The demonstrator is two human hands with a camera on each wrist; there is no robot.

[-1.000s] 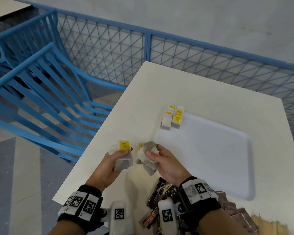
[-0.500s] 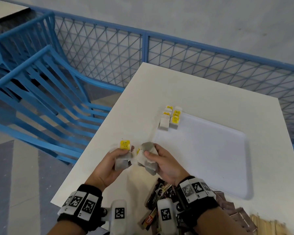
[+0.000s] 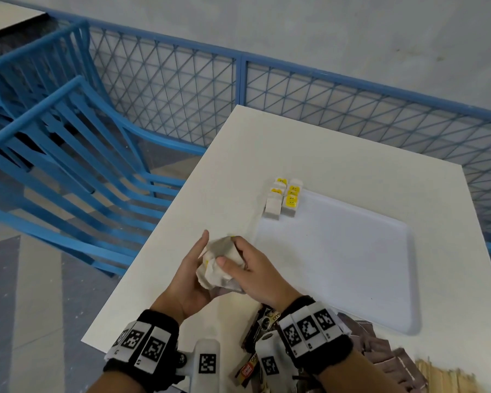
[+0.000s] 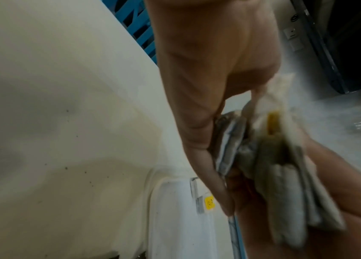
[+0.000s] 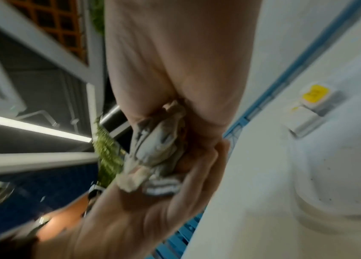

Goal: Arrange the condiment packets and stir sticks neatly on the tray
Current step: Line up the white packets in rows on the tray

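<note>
A bunch of white packets, some with yellow labels, is held above the white table, just left of the tray. It is cupped from the left by the left hand, whose fingers are fairly straight alongside it, and gripped from the right by the right hand, thumb curled over the top. The count cannot be told through the blur of the wrist views. Two short rows of packets lie at the tray's far left corner. Dark sachets and wooden stir sticks lie at the near table edge.
</note>
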